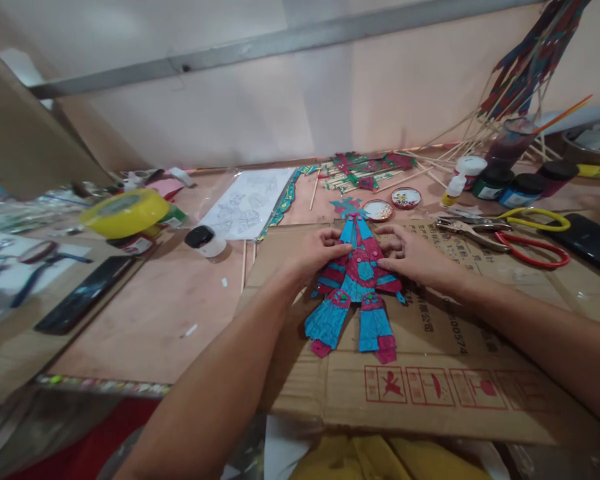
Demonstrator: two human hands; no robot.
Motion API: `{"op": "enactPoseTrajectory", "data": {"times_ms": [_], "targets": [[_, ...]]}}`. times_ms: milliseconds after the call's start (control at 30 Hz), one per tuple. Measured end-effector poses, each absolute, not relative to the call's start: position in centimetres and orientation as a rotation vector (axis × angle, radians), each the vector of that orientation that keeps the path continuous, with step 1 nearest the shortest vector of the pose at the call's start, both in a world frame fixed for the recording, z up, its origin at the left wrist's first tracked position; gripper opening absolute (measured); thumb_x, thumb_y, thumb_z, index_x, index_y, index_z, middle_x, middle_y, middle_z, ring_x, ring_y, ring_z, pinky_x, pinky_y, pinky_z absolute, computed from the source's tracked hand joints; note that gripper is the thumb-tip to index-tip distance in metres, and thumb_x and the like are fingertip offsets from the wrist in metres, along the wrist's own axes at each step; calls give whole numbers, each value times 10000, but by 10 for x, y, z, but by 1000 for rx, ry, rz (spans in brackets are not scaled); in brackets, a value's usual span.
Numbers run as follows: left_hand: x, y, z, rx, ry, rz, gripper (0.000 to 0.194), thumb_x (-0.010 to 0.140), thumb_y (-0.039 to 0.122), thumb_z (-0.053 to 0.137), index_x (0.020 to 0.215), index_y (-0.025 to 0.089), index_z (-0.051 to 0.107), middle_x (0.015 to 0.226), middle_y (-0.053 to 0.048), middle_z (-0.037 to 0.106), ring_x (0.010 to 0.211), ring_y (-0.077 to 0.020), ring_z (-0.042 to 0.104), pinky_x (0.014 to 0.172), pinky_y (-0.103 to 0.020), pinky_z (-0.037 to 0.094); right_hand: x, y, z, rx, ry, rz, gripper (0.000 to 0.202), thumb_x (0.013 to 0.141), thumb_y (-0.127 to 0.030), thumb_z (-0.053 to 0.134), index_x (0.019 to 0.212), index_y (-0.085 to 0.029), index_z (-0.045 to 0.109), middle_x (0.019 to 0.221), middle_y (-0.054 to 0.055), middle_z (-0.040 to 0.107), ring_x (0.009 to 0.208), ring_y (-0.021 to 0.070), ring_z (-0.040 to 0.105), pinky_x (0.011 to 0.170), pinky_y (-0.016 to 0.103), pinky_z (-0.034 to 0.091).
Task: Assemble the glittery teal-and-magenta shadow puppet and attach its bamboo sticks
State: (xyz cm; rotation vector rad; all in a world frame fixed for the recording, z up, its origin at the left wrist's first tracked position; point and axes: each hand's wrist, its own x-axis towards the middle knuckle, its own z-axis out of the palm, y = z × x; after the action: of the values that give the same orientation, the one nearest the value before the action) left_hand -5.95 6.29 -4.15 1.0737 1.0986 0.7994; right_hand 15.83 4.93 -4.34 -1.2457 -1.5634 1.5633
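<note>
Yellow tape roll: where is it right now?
In the head view the yellow tape roll sits far left on the table, left of the white jar and well away from the left hand.

Blue-and-magenta paper puppet figure [356,280] lies flat, apparently face-up, on cardboard.

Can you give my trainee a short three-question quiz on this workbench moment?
1. True or false: both hands touch the blue and pink puppet figure.
2. What does the figure lie on? A) flattened cardboard B) the printed drawing sheet C) a phone
3. Which tool with red and yellow handles lies beyond the right hand?

Key:
1. True; the left hand is on it too.
2. A, the flattened cardboard.
3. The scissors.
</note>
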Motion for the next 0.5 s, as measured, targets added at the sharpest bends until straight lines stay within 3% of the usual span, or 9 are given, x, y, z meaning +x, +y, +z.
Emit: {"op": "enactPoseTrajectory", "data": {"times_ms": [233, 500], "targets": [[-56, 59, -42, 1112, 1135, 712, 340, 603, 340, 849, 797, 141, 652, 659, -8, 634, 532, -91, 562, 468, -187, 415, 153, 43, -38, -1239, -1434, 1561, 382, 762, -92, 658, 1092, -228, 520, 991, 57, 706, 835, 186, 679, 651, 282, 583], [-52, 58, -43, 1005, 1064, 751, 353, 553, 256, 867, 776, 142, 619, 630, 15, 631, 519, -82, 572, 505, -188, 456, 152, 42, -36, -1305, -1414, 1528, 419, 773, -43, 637, 1142, -212, 532, 888, 38, 713, 744, 166, 679, 615, 264, 574]]}}
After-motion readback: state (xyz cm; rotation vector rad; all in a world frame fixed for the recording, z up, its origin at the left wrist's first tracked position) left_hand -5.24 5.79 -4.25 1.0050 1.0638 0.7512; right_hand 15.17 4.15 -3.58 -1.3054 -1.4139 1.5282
